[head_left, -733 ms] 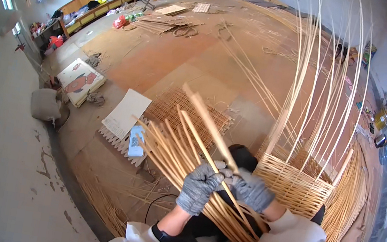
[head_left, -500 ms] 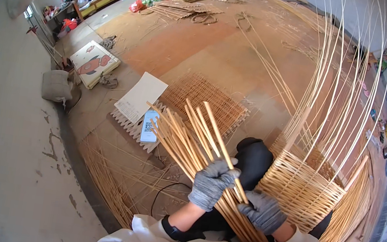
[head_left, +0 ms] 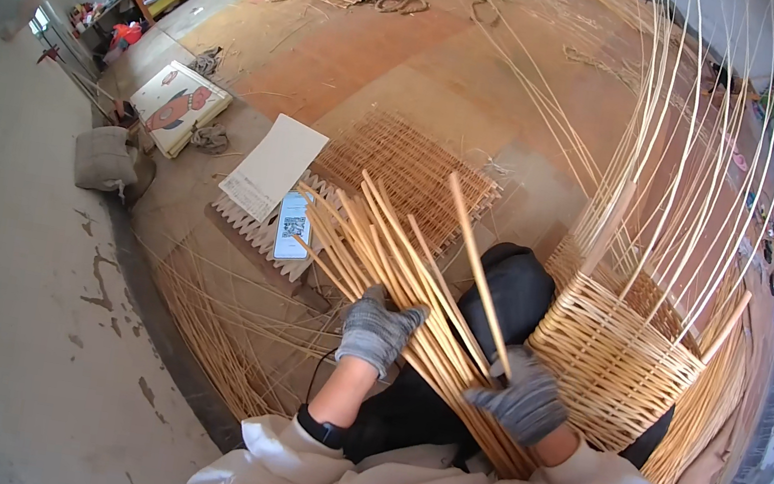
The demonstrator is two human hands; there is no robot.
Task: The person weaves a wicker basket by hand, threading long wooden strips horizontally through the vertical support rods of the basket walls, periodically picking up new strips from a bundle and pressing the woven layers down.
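Observation:
Both my hands wear grey knit gloves. A loose bundle of peeled wicker rods (head_left: 393,268) lies slanting over my lap, its ends fanned out away from me. My left hand (head_left: 378,330) is closed round the bundle's left side, the thumb lying over the rods. Lower down and to the right, my right hand (head_left: 524,401) grips a single thicker wicker rod (head_left: 479,267), which stands apart from the bundle and points up and away. Right of that hand is a partly woven wicker basket (head_left: 606,363), long bare stakes rising from its sides.
A woven panel (head_left: 399,168) lies on the floor ahead, beside a phone (head_left: 293,227) and a white sheet (head_left: 272,166). Loose rods (head_left: 217,327) run along the left wall; more are heaped right of the basket. A grey cushion (head_left: 106,162) is at the wall.
My left hand has moved left and up, off the single rod and onto the bundle's side. The single rod, now in my right hand, has swung clear to the right.

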